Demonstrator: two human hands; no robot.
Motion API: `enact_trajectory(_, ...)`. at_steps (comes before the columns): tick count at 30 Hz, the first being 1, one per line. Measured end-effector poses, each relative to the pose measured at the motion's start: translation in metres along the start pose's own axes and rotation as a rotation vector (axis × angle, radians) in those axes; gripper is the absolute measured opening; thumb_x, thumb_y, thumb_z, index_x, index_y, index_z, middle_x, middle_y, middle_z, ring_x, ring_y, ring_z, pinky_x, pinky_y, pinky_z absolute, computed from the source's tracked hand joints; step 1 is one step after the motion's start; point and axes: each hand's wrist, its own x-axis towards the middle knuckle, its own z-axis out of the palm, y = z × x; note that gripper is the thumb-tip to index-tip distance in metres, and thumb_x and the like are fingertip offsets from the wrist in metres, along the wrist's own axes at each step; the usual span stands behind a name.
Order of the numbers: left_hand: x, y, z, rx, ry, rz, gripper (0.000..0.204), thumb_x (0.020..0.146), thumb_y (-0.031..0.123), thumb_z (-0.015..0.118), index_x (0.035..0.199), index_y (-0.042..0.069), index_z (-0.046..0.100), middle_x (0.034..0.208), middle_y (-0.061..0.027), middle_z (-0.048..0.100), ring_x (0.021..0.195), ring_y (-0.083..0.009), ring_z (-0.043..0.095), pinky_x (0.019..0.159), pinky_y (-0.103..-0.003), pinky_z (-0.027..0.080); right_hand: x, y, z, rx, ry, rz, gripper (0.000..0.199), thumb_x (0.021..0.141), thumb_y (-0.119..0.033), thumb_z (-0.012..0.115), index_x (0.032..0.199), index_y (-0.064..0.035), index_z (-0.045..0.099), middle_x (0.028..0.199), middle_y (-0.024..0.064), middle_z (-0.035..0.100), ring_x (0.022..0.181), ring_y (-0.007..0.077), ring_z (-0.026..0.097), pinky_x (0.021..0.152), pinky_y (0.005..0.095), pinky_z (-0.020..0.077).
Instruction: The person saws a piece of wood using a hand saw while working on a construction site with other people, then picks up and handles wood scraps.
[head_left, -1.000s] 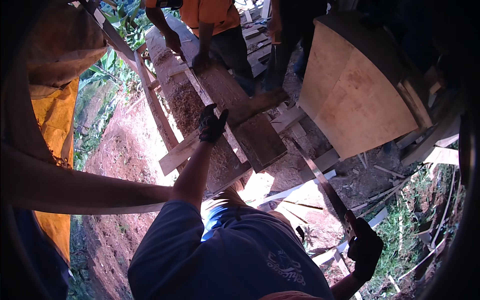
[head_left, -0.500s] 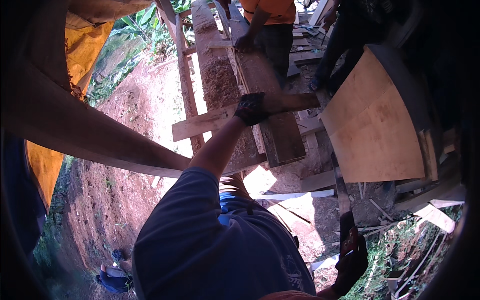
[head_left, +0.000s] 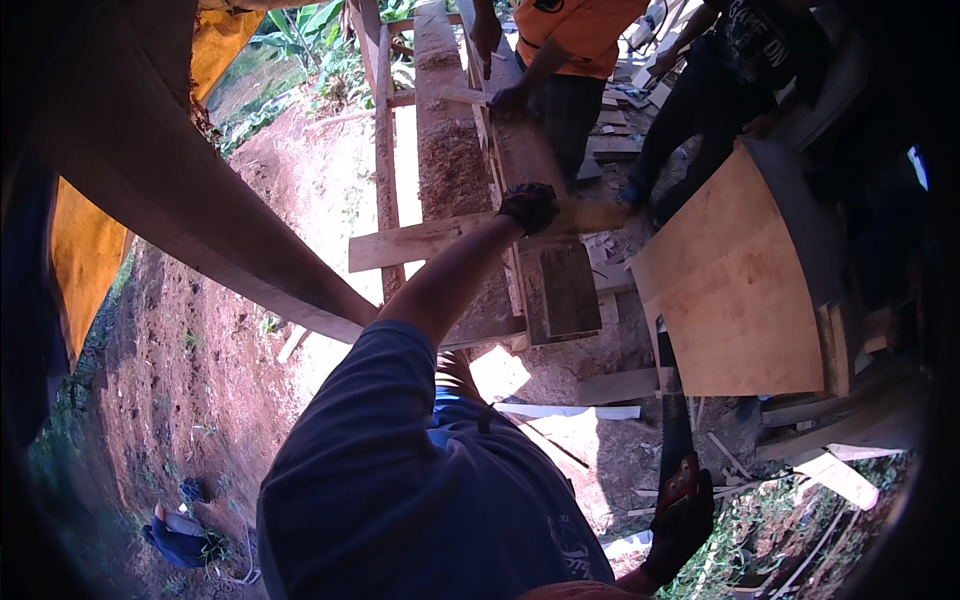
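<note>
My left hand, in a dark glove, is closed on a narrow wooden board that lies crosswise over the workbench. Beneath it runs a thick plank, its end toward me. Low on the right, my gloved right hand grips a handsaw by its red handle. The dark saw blade points away from me, beside a large plywood panel and apart from the crosswise board.
A person in an orange shirt rests a hand on the bench's far part; another person in dark clothes stands to the right. A curved wooden beam crosses the left. Offcuts litter the ground, and a bag-like blue object lies lower left.
The view has shifted a little, bringing more of the two people into sight. My left hand stays on the board. The handsaw is still in my right hand, its blade slightly more upright.
</note>
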Motion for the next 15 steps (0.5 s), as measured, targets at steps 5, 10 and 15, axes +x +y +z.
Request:
enact_trajectory(5,-0.06,0.033,-0.053,-0.129,0.133,0.027,0.033,0.098,0.035,0.059,0.12,0.012,0.07,0.119,-0.0168,0.071,0.113,-0.0356,0.068,0.099,-0.046,0.054,0.004,0.004,0.015,0.068,-0.039,0.018,0.051,0.111,-0.038,0.038,0.137,-0.0014,0.062,0.134,0.0204,0.067,0.118,0.0398,0.067,0.099,0.0483,0.0553)
enact_trajectory(10,-0.176,-0.006,-0.082,0.105,0.045,0.248,0.028,0.104,0.016,0.053,0.127,0.01,0.067,0.121,-0.0136,0.069,0.116,-0.0303,0.068,0.099,-0.04,0.055,0.041,0.0,0.027,0.293,0.07,-0.007,0.045,0.106,-0.03,0.049,0.14,-0.0006,0.059,0.133,0.0216,0.067,0.12,0.0394,0.066,0.102,0.0447,0.0537)
enact_trajectory(15,-0.341,-0.062,-0.11,-0.526,-0.154,-0.228,0.044,0.097,0.043,0.071,0.122,0.007,0.072,0.115,-0.0118,0.075,0.105,-0.0277,0.071,0.092,-0.039,0.057,0.098,0.02,0.058,0.571,0.011,0.011,0.047,0.108,-0.026,0.043,0.146,-0.002,0.056,0.145,0.0182,0.061,0.132,0.0318,0.06,0.11,0.0422,0.0479)
